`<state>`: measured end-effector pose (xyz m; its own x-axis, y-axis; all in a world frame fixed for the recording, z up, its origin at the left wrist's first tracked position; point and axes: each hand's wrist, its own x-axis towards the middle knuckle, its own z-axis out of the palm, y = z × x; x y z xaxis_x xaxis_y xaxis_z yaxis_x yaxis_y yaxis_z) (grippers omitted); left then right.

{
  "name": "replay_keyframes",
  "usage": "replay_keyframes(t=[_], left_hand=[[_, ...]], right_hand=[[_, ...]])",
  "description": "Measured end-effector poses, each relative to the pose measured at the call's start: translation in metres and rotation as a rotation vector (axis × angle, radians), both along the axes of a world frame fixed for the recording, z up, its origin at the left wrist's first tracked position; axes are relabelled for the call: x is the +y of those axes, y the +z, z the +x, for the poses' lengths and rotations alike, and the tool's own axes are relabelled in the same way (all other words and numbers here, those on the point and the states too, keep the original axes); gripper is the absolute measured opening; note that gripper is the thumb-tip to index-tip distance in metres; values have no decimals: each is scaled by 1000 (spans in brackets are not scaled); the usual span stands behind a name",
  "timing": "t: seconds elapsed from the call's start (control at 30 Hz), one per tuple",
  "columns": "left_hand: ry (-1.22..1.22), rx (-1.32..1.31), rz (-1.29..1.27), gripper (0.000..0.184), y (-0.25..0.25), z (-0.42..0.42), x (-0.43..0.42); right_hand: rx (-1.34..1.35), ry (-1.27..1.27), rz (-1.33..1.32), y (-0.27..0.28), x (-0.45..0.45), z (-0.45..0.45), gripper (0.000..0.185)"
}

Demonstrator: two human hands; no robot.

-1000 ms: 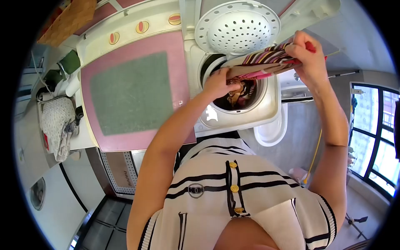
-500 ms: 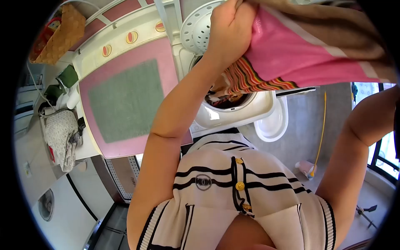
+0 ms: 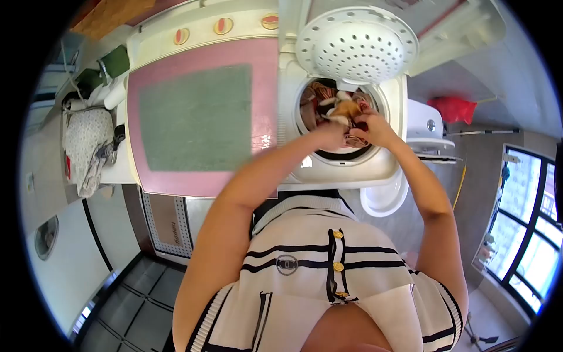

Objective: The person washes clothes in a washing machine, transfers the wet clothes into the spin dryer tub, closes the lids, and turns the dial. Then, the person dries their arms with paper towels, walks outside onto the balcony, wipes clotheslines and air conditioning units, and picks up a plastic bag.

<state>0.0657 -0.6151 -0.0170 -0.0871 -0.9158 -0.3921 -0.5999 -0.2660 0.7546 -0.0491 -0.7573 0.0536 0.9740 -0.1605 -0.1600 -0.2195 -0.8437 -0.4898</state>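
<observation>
A person in a cream, black-striped sweater [image 3: 305, 281] bent both hands to the spin tub [image 3: 382, 105] of a twin-tub washing machine [image 3: 205, 117], where a crumpled heap of laundry [image 3: 346, 110] in browns, reds and white lay inside the opening. Half a second earlier, the left hand [image 3: 330, 136] had held a pink, striped cloth high while the right arm reached far to the side; now both hands had come down and together, nearly meeting at the tub's near edge. The cloth no longer stretched through the air, and which folds in the heap were its own could not be told. The right hand [image 3: 374, 129] bent its fingers over the laundry; whether they gripped was unclear. The left was blurred by motion, its hold impossible to tell. Behind them, the perforated round lid [image 3: 358, 44] stood raised, now in full sight, and a red item [image 3: 451, 110] showed beyond the machine, where the cloth had spread.
</observation>
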Motion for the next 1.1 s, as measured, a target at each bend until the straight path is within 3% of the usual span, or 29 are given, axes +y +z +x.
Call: replay_keyframes(t=[0.03,0.07,0.1,0.17,0.23,0.3,0.37,0.43,0.6,0.67,0.73,0.77,0.9,1.0,1.1], left_hand=[[20,17,12,54,-6,-15,7],[-134,-118,129,66,-5,-27,5],[-152,37,213,70,3,-27,5],[-319,-255,152,68,41,-25,17],[-241,-286,-106,65,39,-32,40],[-165,-255,-268,60,66,-27,65],[-79,-107,-293,61,94,-20,91],[-13,84,-196,55,125,-4,112],[332,206,-218,49,108,2,138],[467,332,-242,49,93,7,139],[566,384,-238,52,91,16,132],[597,367,-227,55,94,21,125],[778,190,-367,72,86,23,92],[755,-147,-449,88,62,22,69],[532,-144,-536,95,58,37,48]], right_hand=[[-118,5,-52,-6,-1,11,33],[-235,11,-101,-10,-3,24,34],[-145,17,113,-17,-1,46,34],[295,-52,88,-47,9,90,37],[562,-29,-125,-116,8,123,51],[591,-101,-136,-145,13,141,61],[577,-184,-206,-221,-2,151,70],[569,-196,-38,-183,3,157,67],[557,-280,262,-210,-7,114,65],[565,-307,270,-184,2,96,69],[592,-327,174,-86,27,88,79],[535,-313,220,-66,25,82,68],[425,-131,233,36,30,70,51],[381,-48,200,113,30,64,44],[361,-13,162,190,38,61,35]])
